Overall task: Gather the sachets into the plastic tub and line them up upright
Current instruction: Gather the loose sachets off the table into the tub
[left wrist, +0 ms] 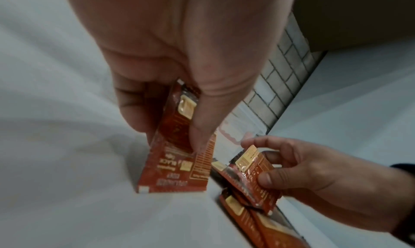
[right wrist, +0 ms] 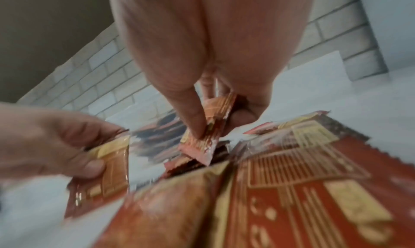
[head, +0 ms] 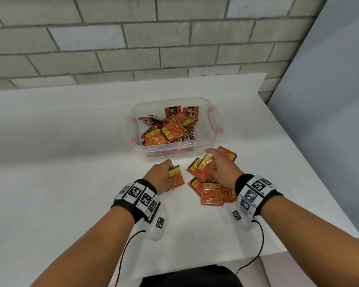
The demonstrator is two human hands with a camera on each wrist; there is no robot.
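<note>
Wrist bands: black straps w/ black-and-white marker tiles [head: 140,195] on both forearms, cables trailing toward the body; nearest items in the head view.
Loose pile: flat red-orange foil sachets w/ yellow label panels [head: 212,192], overlapping on the white tabletop [head: 60,162] just in front of the right wrist; not yet gathered.
L hand: left hand [head: 161,176] grasps a small stack of red sachets [head: 175,178] betw. thumb and fingers. The left wrist view shows the stack stood on its lower edge on the table [left wrist: 175,179]; prob. being squared up so the packets go in as one aligned bundle.
R hand: right hand [head: 221,169] is over the pile, thumb and fingers pinching one sachet [right wrist: 211,125] and tilting it up off the others; the right wrist view is blurred, so the exact no. of packets held is unclear. Likely feeding the L-hand stack.
Far sachet: one red packet [head: 227,152] lies flat beyond the R hand, near the tub's front wall.
Tub: clear plastic tub w/ orange side clips [head: 215,121], just beyond both hands. Inside, most sachets lie jumbled [head: 168,131]; two stand upright against the back wall [head: 181,112], approx. the start of a row.
Progress: judged partway; gathering unfinished, lining-up barely begun.
Backdrop: grey brick wall [head: 133,38] behind the table.
</note>
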